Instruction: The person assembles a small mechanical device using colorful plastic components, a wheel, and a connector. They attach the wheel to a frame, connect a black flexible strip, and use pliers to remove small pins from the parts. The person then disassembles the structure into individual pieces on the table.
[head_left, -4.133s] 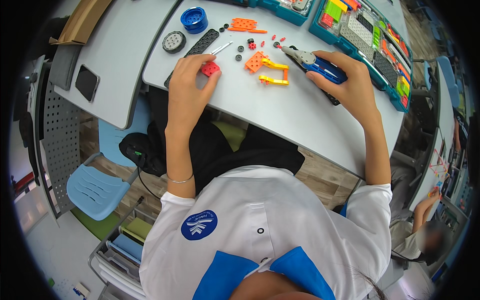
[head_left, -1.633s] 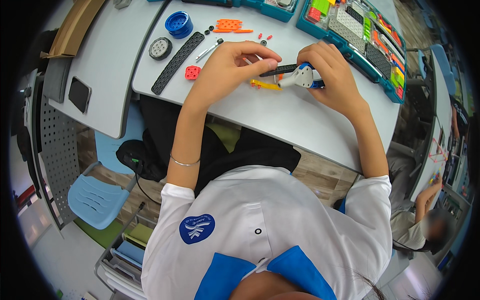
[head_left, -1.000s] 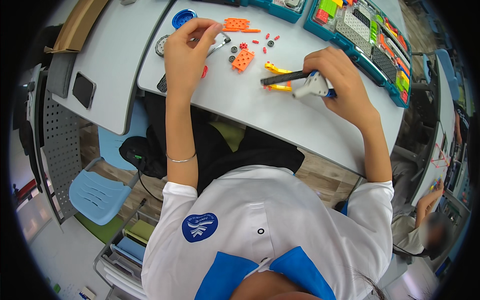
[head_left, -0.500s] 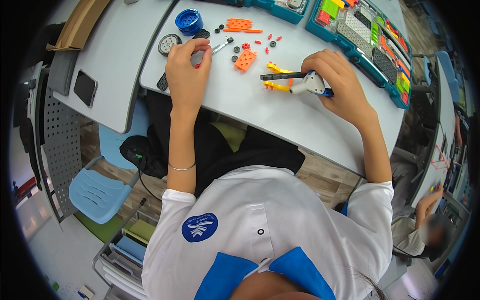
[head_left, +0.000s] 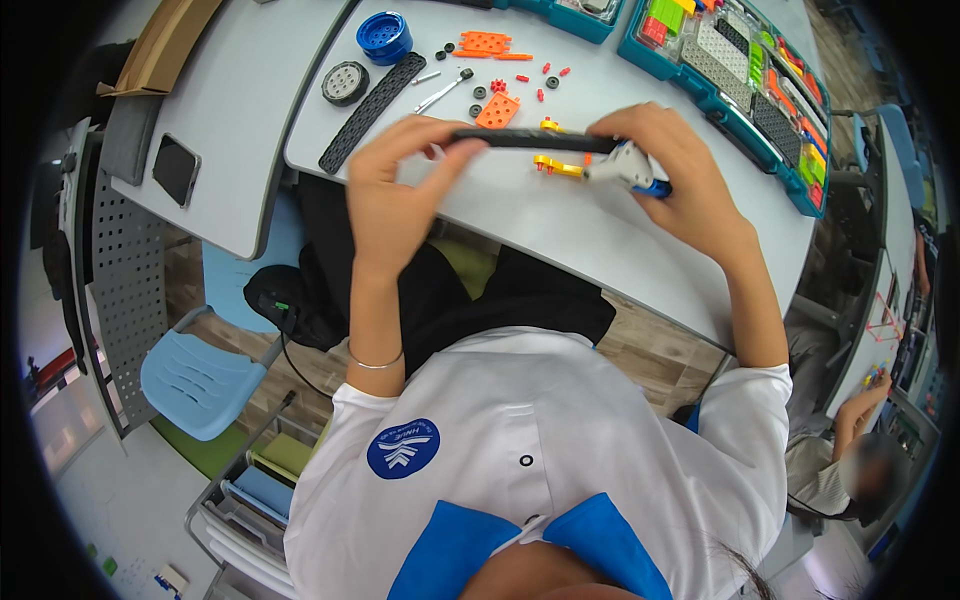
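My left hand (head_left: 400,200) pinches the near-left end of a long black bar (head_left: 530,139) between thumb and fingers. A speck of red shows beside those fingertips; what it belongs to is unclear. At the bar's other end, my right hand (head_left: 675,170) is closed round a toy building assembly (head_left: 618,165) of white-grey and blue parts. Yellow pieces (head_left: 558,166) with red pegs sit by the bar, partly behind it; whether they are joined to it I cannot tell. Both hands are above the white table (head_left: 480,215).
On the table lie a black strip (head_left: 372,115), a blue wheel rim (head_left: 384,38), a grey-and-black wheel (head_left: 345,83), orange plates (head_left: 498,110), small red pegs and several little black rings. A teal parts case (head_left: 735,110) stands far right. A phone (head_left: 175,170) rests on the left table.
My left hand has moved right from the loose parts to the black bar and grips its end. The bar now reaches further left. The right hand stays around the assembly.
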